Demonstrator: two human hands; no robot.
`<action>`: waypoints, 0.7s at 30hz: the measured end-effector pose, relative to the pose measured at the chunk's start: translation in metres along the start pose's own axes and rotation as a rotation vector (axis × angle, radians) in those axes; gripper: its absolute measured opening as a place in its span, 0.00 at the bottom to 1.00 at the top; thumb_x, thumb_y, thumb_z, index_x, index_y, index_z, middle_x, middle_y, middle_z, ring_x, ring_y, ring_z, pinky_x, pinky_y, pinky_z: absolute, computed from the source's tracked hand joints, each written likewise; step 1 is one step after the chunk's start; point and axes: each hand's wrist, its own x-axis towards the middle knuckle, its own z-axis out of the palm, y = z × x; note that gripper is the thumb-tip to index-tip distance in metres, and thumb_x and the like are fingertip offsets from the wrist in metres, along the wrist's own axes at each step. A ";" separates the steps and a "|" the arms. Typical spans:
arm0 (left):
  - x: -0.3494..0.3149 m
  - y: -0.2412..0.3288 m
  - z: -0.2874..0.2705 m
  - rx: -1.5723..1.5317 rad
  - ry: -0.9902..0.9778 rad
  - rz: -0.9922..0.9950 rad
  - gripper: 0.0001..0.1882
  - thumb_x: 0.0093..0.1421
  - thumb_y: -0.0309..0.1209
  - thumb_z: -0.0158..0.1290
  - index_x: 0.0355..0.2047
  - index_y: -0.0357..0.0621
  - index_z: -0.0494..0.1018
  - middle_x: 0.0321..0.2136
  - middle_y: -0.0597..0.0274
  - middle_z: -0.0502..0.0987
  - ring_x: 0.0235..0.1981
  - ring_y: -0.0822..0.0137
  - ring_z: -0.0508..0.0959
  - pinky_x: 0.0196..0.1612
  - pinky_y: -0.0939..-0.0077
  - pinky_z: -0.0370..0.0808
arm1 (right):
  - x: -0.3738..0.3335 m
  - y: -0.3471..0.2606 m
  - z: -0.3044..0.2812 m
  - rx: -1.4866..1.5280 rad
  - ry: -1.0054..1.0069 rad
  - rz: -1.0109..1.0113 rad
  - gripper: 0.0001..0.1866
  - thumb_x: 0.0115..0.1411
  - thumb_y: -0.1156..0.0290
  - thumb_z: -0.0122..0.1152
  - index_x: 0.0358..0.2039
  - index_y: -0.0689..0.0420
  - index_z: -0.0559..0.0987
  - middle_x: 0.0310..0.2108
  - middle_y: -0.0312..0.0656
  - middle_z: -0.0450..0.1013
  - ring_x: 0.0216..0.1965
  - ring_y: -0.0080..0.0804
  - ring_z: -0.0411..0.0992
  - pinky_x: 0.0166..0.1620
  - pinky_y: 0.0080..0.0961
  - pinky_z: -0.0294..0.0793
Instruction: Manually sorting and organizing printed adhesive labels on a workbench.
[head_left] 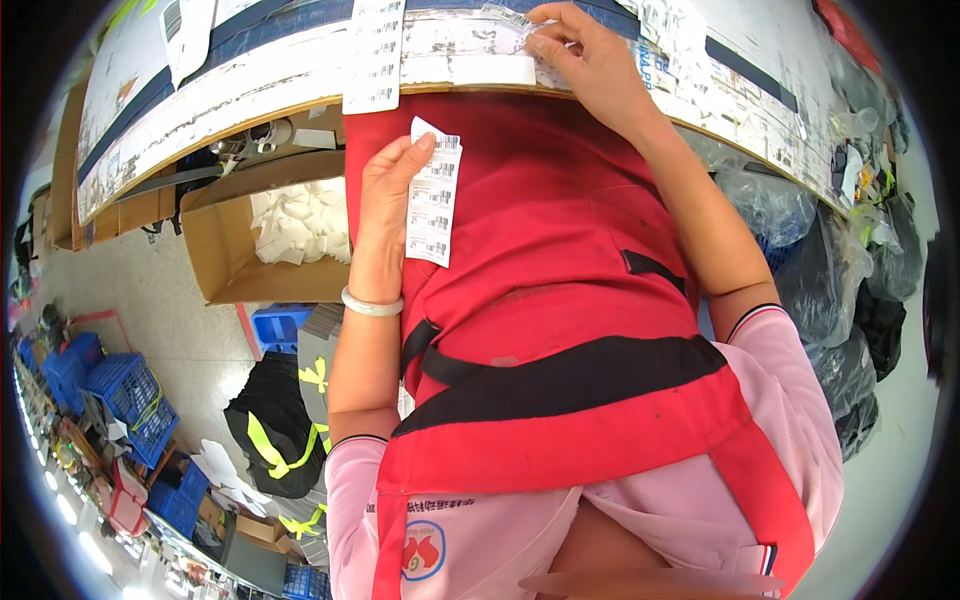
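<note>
While your left hand pinches the label strip between thumb and fingers in front of your apron, your right hand has its fingers pressed on a clear bag on the table. You seem mid-labelling; next, peeling 1 label calls for a steady strip.

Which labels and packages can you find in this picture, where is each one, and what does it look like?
Label strip: in the left hand, long, white with black bars.
Second label strip: hanging over the table edge, white, black bars.
Clear plastic bag: on the table, under the right hand.
Cardboard box: under the table, brown, open, white pieces inside.
</note>
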 end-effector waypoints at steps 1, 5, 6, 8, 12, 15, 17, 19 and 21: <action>0.000 0.000 0.002 -0.001 -0.002 -0.002 0.07 0.58 0.30 0.57 0.31 0.38 0.76 0.24 0.65 0.78 0.21 0.79 0.76 0.23 0.87 0.71 | -0.002 0.002 0.000 -0.049 0.027 -0.013 0.11 0.60 0.71 0.53 0.42 0.61 0.71 0.24 0.38 0.71 0.25 0.23 0.68 0.30 0.20 0.68; 0.000 0.001 0.004 0.007 0.017 -0.002 0.07 0.58 0.30 0.57 0.31 0.39 0.76 0.24 0.65 0.78 0.20 0.79 0.75 0.22 0.87 0.71 | -0.003 0.009 0.001 -0.114 0.068 -0.059 0.12 0.59 0.71 0.54 0.43 0.60 0.70 0.24 0.42 0.71 0.25 0.26 0.70 0.30 0.22 0.69; 0.000 0.001 0.003 0.013 0.015 -0.004 0.07 0.58 0.30 0.57 0.31 0.39 0.76 0.24 0.65 0.78 0.20 0.79 0.75 0.22 0.87 0.71 | -0.003 0.007 0.001 -0.128 0.054 -0.059 0.12 0.59 0.71 0.54 0.43 0.60 0.70 0.24 0.42 0.72 0.25 0.26 0.70 0.30 0.23 0.69; 0.000 0.000 0.003 0.013 0.016 -0.003 0.07 0.58 0.30 0.57 0.31 0.39 0.76 0.24 0.65 0.78 0.20 0.79 0.75 0.21 0.87 0.71 | -0.003 0.005 0.001 -0.141 0.039 -0.058 0.12 0.59 0.71 0.54 0.43 0.60 0.70 0.24 0.42 0.72 0.25 0.27 0.70 0.30 0.23 0.70; 0.000 0.000 0.004 0.019 0.023 -0.005 0.07 0.58 0.30 0.57 0.31 0.39 0.76 0.24 0.65 0.78 0.19 0.79 0.75 0.21 0.88 0.71 | -0.004 0.009 0.001 -0.096 0.051 -0.068 0.11 0.59 0.72 0.54 0.42 0.60 0.70 0.22 0.42 0.71 0.23 0.28 0.70 0.28 0.24 0.69; 0.001 0.000 0.002 0.018 0.004 -0.008 0.07 0.59 0.30 0.57 0.31 0.39 0.76 0.24 0.65 0.78 0.19 0.79 0.75 0.21 0.87 0.71 | -0.004 0.010 0.002 -0.100 0.065 -0.091 0.11 0.59 0.72 0.54 0.42 0.60 0.71 0.21 0.42 0.71 0.23 0.27 0.70 0.28 0.24 0.69; 0.001 0.000 0.002 0.022 0.000 -0.006 0.07 0.59 0.30 0.57 0.31 0.39 0.76 0.24 0.65 0.78 0.19 0.79 0.75 0.21 0.87 0.71 | -0.004 0.010 0.002 -0.104 0.071 -0.101 0.11 0.59 0.72 0.54 0.42 0.60 0.71 0.21 0.42 0.71 0.23 0.26 0.70 0.28 0.23 0.69; 0.001 0.000 0.002 0.026 -0.004 -0.005 0.07 0.59 0.30 0.56 0.31 0.39 0.76 0.24 0.65 0.78 0.19 0.79 0.75 0.21 0.87 0.71 | -0.004 0.009 0.002 -0.101 0.065 -0.074 0.11 0.59 0.72 0.53 0.42 0.60 0.71 0.22 0.42 0.71 0.23 0.25 0.70 0.28 0.23 0.69; 0.001 0.000 0.002 0.028 0.010 0.001 0.06 0.59 0.30 0.56 0.31 0.39 0.76 0.24 0.65 0.78 0.19 0.79 0.75 0.21 0.87 0.71 | -0.005 0.003 0.002 -0.086 0.077 -0.057 0.10 0.60 0.72 0.53 0.41 0.61 0.71 0.22 0.41 0.72 0.23 0.25 0.69 0.28 0.22 0.69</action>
